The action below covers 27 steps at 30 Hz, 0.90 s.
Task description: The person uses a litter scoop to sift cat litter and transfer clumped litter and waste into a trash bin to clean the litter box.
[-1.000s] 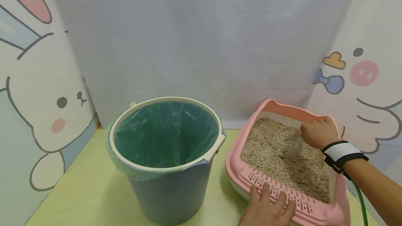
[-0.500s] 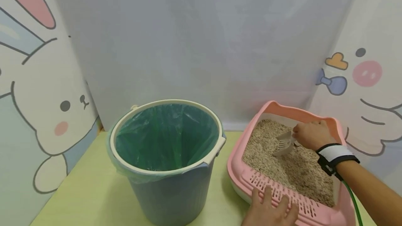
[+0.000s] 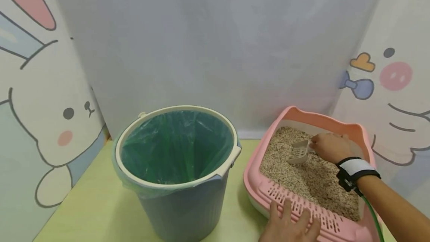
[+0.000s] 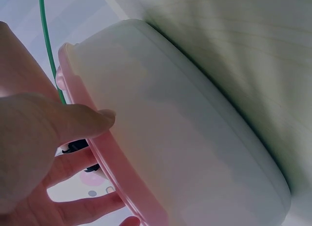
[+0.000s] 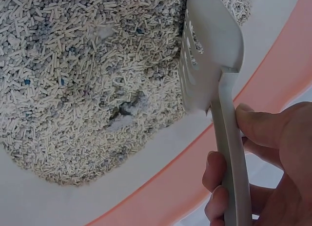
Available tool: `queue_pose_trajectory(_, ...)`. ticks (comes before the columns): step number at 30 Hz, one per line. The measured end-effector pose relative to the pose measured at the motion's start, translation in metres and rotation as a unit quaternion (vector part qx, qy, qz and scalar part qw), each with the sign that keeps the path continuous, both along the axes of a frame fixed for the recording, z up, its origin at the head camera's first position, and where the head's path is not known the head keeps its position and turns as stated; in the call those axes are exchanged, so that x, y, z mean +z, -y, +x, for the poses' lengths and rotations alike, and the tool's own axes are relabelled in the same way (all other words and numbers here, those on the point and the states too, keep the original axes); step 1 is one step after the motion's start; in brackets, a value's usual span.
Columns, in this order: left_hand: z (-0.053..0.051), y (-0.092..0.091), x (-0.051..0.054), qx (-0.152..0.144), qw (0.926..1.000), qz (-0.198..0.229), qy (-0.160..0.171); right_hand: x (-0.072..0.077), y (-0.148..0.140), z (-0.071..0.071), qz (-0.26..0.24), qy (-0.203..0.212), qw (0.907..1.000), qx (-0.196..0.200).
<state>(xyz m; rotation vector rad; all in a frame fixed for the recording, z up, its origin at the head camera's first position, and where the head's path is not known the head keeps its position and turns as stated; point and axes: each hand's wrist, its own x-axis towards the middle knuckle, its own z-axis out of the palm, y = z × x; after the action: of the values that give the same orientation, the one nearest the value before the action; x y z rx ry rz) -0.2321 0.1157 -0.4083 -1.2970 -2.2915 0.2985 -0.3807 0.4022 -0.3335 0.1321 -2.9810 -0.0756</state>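
The right hand point(image 3: 330, 148) has its fingers wrapped round the handle point(image 5: 233, 157) of a pale slotted litter scoop point(image 5: 214, 35), whose head juts out beyond the fingertips to their left, over the pelleted litter point(image 3: 282, 174); whether the head touches the pellets cannot be told. Pellets spread below and to the left of those fingers inside a pink-rimmed litter box point(image 3: 254, 171), its high back wall point(image 3: 322, 119) just beyond them. Nearer the person, the left hand point(image 3: 290, 225) grips the front rim, its spread fingers over the slotted ledge point(image 3: 281, 196) and its thumb against the white outer wall point(image 4: 180, 118) beneath. Well to the left of both sets of fingers, on the yellowish desk point(image 3: 90, 201), stands a grey bucket point(image 3: 181, 212) lined with a translucent green bin bag point(image 3: 178, 145). Back from the right fingers, a black-and-white strap point(image 3: 357, 166) circles the wrist, a green cable point(image 3: 374, 212) trailing from it
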Motion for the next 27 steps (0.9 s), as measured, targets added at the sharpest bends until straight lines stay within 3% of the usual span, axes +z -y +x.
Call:
queue_pose_trajectory(3,0.001,0.0,0.004,0.012,0.9995,-0.026,0.012,0.002,0.001,0.001,-0.032,0.0,0.9994,-0.013)
queue_pose_trajectory(6,0.002,0.001,0.006,0.021,0.9993,-0.032,0.001,0.002,0.003,0.0,-0.039,-0.012,0.999,-0.018)
queue_pose_trajectory(16,0.003,0.001,0.005,0.017,0.9997,-0.017,-0.006,-0.007,0.013,-0.005,-0.056,-0.065,0.9961,-0.022)
queue_pose_trajectory(21,0.005,0.001,0.004,0.016,0.9997,-0.016,-0.008,-0.013,0.022,-0.003,-0.073,-0.068,0.9943,-0.037)
queue_pose_trajectory(27,0.005,0.001,0.004,0.023,0.9991,-0.033,0.014,-0.02,0.028,-0.001,-0.102,-0.057,0.9918,-0.052)
